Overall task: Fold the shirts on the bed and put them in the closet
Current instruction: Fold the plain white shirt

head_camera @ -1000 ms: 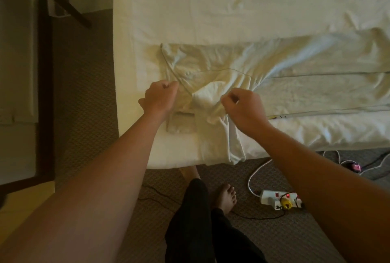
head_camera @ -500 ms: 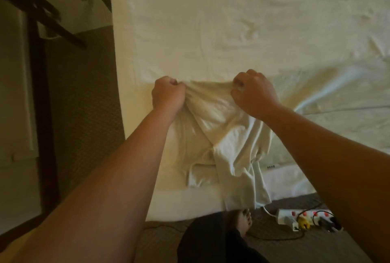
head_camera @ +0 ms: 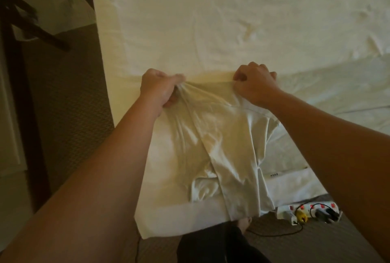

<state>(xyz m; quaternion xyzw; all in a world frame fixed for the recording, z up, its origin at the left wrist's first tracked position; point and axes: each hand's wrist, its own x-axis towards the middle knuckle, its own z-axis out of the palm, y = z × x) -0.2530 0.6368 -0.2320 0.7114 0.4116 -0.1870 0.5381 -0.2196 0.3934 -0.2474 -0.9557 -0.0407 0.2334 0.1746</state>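
Bare forearms, no sleeves; black trousers [head_camera: 213, 248]; bare foot [head_camera: 244, 223].

bed [head_camera: 232, 20] cut off top and right, shirt [head_camera: 211, 146] edge hidden under curled fingers [head_camera: 253, 68], power strip [head_camera: 306, 210] partly behind forearm

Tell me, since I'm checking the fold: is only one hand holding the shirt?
No, both the left hand and the right hand grip the shirt along its far edge on the bed.

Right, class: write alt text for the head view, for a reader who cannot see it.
Two hands, left and right, each grip a pale shirt on a white bed, its lower end hanging over the near edge. A power strip lies on the carpet.
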